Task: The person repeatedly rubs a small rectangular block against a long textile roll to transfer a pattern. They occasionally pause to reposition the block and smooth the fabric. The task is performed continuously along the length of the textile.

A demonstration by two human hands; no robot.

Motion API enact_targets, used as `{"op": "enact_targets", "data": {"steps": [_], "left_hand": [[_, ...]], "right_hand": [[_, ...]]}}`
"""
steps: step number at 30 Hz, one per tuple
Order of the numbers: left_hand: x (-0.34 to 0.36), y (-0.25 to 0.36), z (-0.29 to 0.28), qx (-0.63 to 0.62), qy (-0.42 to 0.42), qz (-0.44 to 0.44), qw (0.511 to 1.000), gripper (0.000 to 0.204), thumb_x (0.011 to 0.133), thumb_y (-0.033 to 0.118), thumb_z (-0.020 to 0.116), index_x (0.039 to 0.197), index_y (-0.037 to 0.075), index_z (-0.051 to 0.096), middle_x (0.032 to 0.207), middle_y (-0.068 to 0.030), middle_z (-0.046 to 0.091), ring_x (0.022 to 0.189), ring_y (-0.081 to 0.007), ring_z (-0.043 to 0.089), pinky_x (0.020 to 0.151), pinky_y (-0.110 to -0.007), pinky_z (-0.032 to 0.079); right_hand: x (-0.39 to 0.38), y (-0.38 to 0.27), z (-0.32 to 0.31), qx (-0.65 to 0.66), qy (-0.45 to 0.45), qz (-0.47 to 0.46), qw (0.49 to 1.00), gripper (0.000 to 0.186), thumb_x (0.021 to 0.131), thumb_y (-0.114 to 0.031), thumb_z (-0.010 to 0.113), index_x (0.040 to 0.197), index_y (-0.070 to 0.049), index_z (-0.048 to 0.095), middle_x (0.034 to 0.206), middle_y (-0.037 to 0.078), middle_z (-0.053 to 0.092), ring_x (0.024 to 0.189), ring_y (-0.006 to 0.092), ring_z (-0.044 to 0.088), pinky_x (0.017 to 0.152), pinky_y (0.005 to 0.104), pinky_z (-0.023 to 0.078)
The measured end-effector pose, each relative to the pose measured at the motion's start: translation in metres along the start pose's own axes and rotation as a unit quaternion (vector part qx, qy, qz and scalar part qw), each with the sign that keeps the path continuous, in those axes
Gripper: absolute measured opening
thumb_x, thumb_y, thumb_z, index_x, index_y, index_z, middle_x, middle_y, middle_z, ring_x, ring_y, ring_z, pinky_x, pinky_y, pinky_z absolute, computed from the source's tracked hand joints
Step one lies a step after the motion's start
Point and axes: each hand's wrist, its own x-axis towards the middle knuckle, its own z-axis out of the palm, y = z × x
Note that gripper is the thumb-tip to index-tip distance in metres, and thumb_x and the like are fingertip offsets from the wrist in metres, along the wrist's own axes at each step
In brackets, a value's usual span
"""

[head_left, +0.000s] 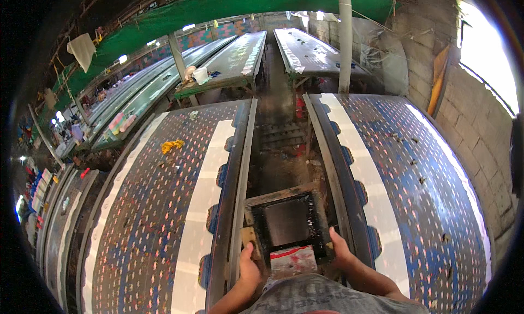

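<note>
A screen-printing frame (279,194) with a wooden border and a dark mesh window is held level in front of my body, over the aisle. My left hand (249,266) grips its left side, thumb on top beside a small wooden block (248,236). On the opposite side my right hand (342,249) has hold of the frame, its thumb up and its other fingers mostly hidden beneath. A pale block with a red edge (293,260), stained pink and red, lies at the frame's near end against my shirt.
Long printing tables flank me: the left table (131,226) and right table (431,205) carry pale spots and white strips. Yellow cloth (172,146) lies on the left one. Between them runs a narrow aisle (275,156). Further tables and a grey post (345,41) stand ahead.
</note>
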Motion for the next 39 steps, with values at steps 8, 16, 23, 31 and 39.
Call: {"op": "enact_targets", "data": {"steps": [8,16,23,31,39], "left_hand": [[0.203,0.040,0.010,-0.029,0.023,0.034,0.999,0.061,0.113,0.057,0.063,0.150,0.009,0.071,0.137,-0.0125,0.080,0.124,-0.0373,0.078,0.110,-0.056,0.061],[0.416,0.081,0.106,-0.066,-0.041,0.030,0.997,0.063,0.114,0.060,0.066,0.153,0.011,0.066,0.144,-0.0120,0.077,0.128,-0.0357,0.076,0.112,-0.058,0.061],[0.591,0.084,0.189,-0.051,-0.045,-0.017,0.998,0.056,0.115,0.053,0.066,0.151,0.010,0.067,0.140,-0.0094,0.077,0.129,-0.0300,0.074,0.113,-0.051,0.060],[0.814,0.088,0.288,0.004,-0.064,-0.006,0.998,0.052,0.116,0.051,0.065,0.148,0.010,0.069,0.135,-0.0078,0.078,0.123,-0.0269,0.076,0.110,-0.048,0.060],[0.970,0.130,0.361,-0.031,-0.089,-0.037,0.995,0.062,0.116,0.060,0.059,0.154,0.012,0.068,0.141,-0.0130,0.080,0.123,-0.0372,0.079,0.112,-0.058,0.062]], "right_hand": [[0.206,-0.124,0.066,0.034,-0.203,-0.012,0.978,0.065,0.118,-0.066,0.056,0.145,-0.010,0.074,0.136,0.013,0.082,0.123,0.0306,0.080,0.106,0.0521,0.064],[0.340,-0.305,0.132,-0.027,-0.033,0.021,0.999,0.064,0.116,-0.069,0.058,0.156,-0.019,0.067,0.142,0.011,0.078,0.128,0.0295,0.077,0.103,0.0578,0.063],[0.469,-0.425,0.094,0.000,0.005,-0.041,0.999,0.078,0.115,-0.072,0.055,0.166,-0.014,0.060,0.156,0.018,0.072,0.137,0.0362,0.073,0.113,0.0594,0.059],[0.633,-0.576,0.088,0.098,-0.082,-0.075,0.989,0.076,0.115,-0.070,0.057,0.163,-0.012,0.064,0.153,0.016,0.074,0.133,0.0367,0.075,0.114,0.0594,0.059],[0.762,-0.707,0.120,0.096,-0.090,-0.019,0.991,0.073,0.114,-0.072,0.056,0.157,-0.015,0.070,0.146,0.015,0.078,0.126,0.0378,0.077,0.110,0.0629,0.061]]}}
